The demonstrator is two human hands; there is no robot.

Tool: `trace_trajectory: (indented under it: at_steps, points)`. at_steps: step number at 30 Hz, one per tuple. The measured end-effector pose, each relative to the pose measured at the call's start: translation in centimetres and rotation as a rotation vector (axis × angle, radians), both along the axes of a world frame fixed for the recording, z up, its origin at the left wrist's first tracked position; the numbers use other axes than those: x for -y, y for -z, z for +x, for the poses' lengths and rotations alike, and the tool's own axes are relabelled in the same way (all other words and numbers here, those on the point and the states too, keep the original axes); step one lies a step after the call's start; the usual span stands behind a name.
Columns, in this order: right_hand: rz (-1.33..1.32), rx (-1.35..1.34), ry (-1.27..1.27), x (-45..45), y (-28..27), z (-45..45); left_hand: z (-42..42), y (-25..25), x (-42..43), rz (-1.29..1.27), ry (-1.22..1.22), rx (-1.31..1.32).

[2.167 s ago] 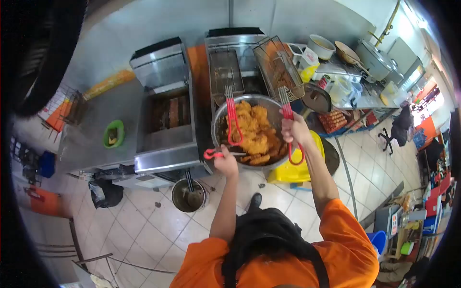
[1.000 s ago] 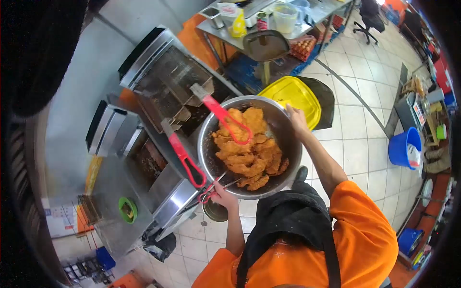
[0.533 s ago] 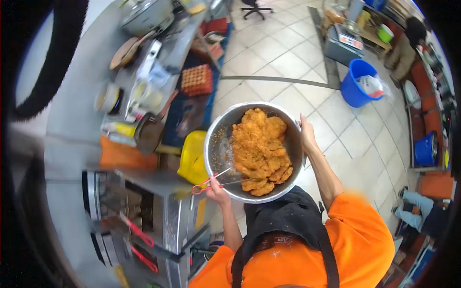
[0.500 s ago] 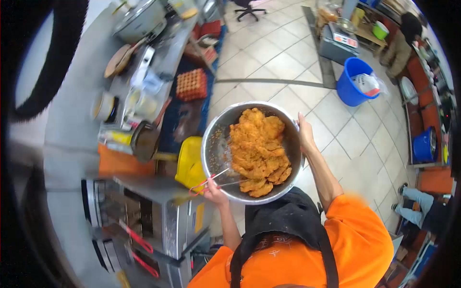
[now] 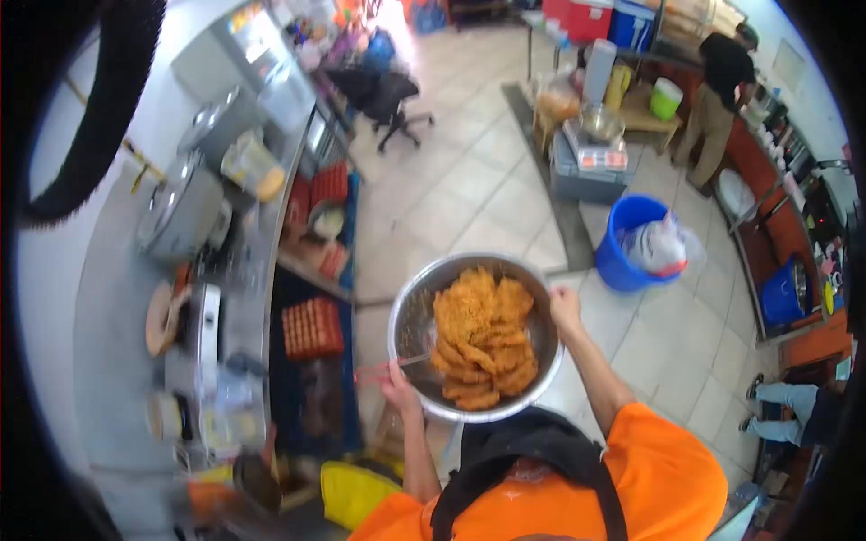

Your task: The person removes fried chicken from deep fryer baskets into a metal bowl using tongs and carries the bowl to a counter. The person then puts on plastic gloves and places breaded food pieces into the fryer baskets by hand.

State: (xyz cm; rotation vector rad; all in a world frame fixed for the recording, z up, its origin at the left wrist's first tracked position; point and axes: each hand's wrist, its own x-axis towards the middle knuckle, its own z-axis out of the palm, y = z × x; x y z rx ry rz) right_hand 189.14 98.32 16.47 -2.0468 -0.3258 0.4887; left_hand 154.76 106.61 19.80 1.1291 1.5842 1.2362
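Note:
A large metal bowl is held out in front of my body, tilted slightly. Inside lie several pieces of golden-brown fried breaded meat, heaped toward the right side, with loose crumbs on the bare left wall. My left hand grips the bowl's left rim and also holds red-handled tongs, whose metal arms reach over the rim into the bowl. On the opposite side, my right hand is closed on the right rim.
A long metal counter with large pots runs along the left. Egg trays sit below it. Ahead are an office chair and a blue bucket holding a bag. One person stands far right; another person's legs show nearer.
My view has tilted up and moved forward along the floor, bringing more of the room into sight. Both hands still hold the bowl, and the fryer-like equipment at lower left has left the view.

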Motion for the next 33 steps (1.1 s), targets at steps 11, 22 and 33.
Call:
trace_trajectory:
  at_steps: [11,22,33]
  points:
    - [0.411,-0.025,0.402,-13.0,-7.2,28.2,36.1,-5.7,-30.0,0.161,0.572,0.324]
    - [0.385,-0.035,0.416,-47.3,-5.1,53.4,59.2,-4.3,-61.9,0.050,0.454,0.347]
    - [0.486,-0.284,0.361,-87.7,-4.0,78.6,84.2,-2.1,-99.2,0.244,0.312,0.244]
